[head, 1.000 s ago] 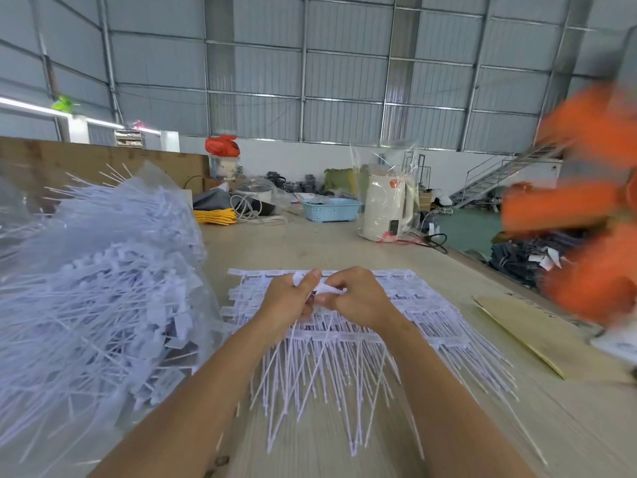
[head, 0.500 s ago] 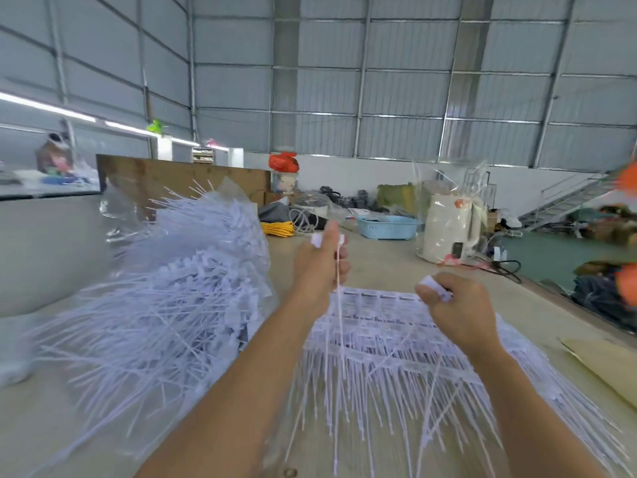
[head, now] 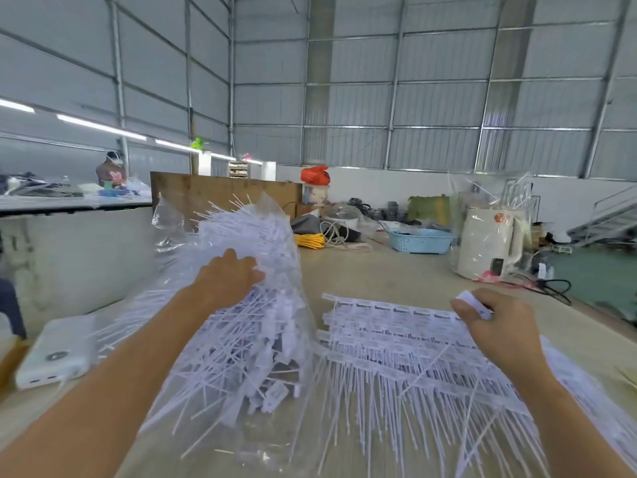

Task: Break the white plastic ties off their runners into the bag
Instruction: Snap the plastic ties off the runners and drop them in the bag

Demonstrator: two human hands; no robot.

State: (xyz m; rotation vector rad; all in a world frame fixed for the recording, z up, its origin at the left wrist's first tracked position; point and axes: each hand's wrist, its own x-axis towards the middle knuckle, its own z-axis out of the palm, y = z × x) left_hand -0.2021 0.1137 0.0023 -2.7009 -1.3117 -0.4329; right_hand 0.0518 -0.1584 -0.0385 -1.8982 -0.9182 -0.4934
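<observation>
The clear plastic bag (head: 241, 305), stuffed with loose white ties (head: 238, 360), lies on the counter (head: 379, 270); the left hand (head: 227, 276) reaches onto the top of the bag, fingers bent down against the heap, though whether its grip holds a tie there cannot be told; just right of the bag, flat on the counter, lie the ties still on their runners (head: 406, 343), label heads away from the person and thin tails fanned toward them; the right hand (head: 496, 326) hovers over the far right corner of those runners, its grip pinched on a small white piece (head: 470, 301); left of the bag rests a white power bank (head: 57, 353); beyond the bag stand a blue basket (head: 418, 241) and a white kettle (head: 486, 248).
</observation>
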